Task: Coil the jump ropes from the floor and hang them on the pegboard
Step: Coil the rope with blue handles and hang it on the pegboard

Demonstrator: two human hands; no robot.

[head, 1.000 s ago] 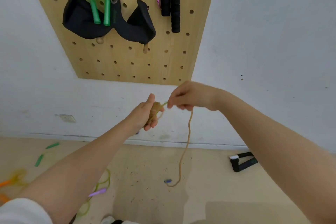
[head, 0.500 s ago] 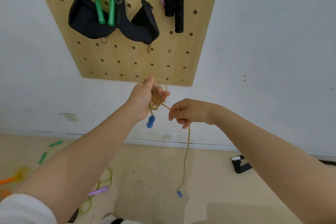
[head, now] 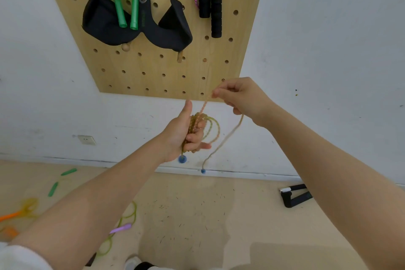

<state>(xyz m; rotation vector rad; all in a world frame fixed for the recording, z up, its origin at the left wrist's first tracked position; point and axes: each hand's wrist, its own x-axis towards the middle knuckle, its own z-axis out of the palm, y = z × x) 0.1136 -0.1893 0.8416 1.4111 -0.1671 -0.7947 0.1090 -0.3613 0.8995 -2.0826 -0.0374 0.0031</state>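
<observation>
1. We extend both bare forearms forward and upward from the lower corners of the view; a white sleeve edge shows at our left elbow.
2. Our left hand [head: 184, 136] sits at centre, palm facing right, thumb pointing up, fingers curled in a grip around the gathered loops of the jump rope [head: 210, 129].
3. Our right hand [head: 241, 96] is higher and to the right, knuckles up, thumb and forefinger pinching a strand of the same rope.
4. The two hands are near each other and do not touch.
</observation>
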